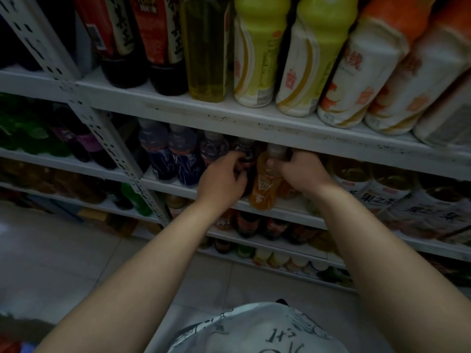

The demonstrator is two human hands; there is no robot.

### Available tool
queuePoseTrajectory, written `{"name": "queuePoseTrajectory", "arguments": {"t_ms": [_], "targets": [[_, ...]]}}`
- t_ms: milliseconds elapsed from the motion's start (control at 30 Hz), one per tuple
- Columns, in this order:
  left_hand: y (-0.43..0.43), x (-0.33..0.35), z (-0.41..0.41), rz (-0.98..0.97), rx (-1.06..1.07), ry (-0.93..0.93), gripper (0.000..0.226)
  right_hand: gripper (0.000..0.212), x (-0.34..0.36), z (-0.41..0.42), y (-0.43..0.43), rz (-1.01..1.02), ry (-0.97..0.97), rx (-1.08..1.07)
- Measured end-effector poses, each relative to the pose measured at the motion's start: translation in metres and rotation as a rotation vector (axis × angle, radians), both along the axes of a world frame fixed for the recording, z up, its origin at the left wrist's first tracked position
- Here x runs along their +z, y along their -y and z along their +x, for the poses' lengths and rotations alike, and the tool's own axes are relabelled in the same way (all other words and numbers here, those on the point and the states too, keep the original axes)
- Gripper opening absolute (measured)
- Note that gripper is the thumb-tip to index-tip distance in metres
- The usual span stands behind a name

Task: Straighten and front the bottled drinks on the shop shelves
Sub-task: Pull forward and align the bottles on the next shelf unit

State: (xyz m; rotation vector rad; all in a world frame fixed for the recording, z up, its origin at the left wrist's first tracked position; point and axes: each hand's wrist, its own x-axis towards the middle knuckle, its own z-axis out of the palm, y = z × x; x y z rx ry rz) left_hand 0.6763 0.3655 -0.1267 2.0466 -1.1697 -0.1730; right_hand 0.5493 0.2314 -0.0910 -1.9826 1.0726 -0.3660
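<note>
The left hand [224, 175] curls round a dark drink bottle [251, 171]. The right hand [302, 169] grips the neck of an orange drink bottle [265, 184] just beside it. Both bottles stand at the front of the middle shelf [178, 189], with blue-labelled bottles [173, 156] to their left. On the upper shelf [229, 115], a clear bottle of yellow liquid [204, 47] stands beside yellow-topped bottles [257, 52].

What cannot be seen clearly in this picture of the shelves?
Head view:
The dark bottle: mostly covered by the left hand; label unreadable.
The orange bottle: neck hidden under the right hand.
The yellow-green bottles, top shelf: caps cut off by the upper edge.
The back rows: lost in shadow under the shelf board.
The lowest-shelf bottles: too small and blurred to identify.
</note>
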Motion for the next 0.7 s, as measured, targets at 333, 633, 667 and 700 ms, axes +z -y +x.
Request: {"name": "queuePoseTrajectory", "arguments": {"t_ms": [333, 633, 667, 700], "targets": [[0.031, 0.021, -0.024, 0.13, -0.088, 0.272, 0.054, 0.027, -0.015, -0.044, -0.015, -0.513, -0.022, -0.313], [0.049, 0.027, -0.023, 0.203, -0.162, 0.113, 0.041, 0.024, 0.008, -0.032, 0.014, -0.298, -0.329, -0.099], [0.049, 0.027, -0.024, 0.198, -0.148, 0.116, 0.039, 0.024, 0.009, -0.032, 0.015, -0.299, -0.339, -0.103], [0.048, 0.027, -0.025, 0.192, -0.133, 0.12, 0.038, 0.027, 0.009, -0.032, 0.015, -0.295, -0.348, -0.111]]}}
